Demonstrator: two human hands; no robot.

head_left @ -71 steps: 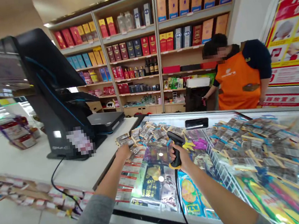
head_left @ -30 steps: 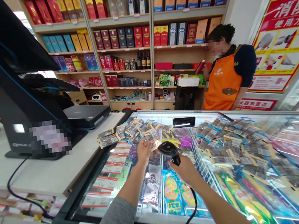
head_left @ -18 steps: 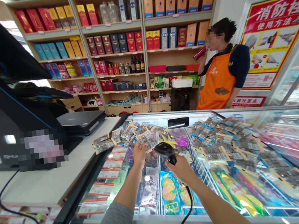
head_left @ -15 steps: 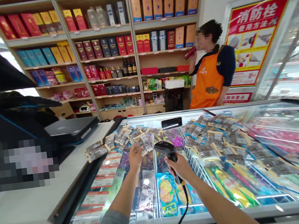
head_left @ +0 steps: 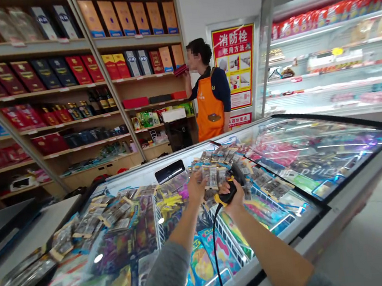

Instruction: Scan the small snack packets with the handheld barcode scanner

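Note:
My left hand grips a strip of small foil packets above the glass lid of a chest freezer. My right hand is close beside it and wraps around the handle of a black corded barcode scanner with yellow trim. The scanner's head points toward the packets. Its black cord hangs down past my wrist. Many more strips of packets lie scattered across the glass.
A person in an orange apron stands behind the freezer, lifting a red item to their mouth. Shelves of boxed liquor line the back wall. A lit refrigerated case stands right, a white counter left.
My view has swung right. My left hand has moved from over the packets to hold a strip up beside the scanner, which has come closer to it and tilted.

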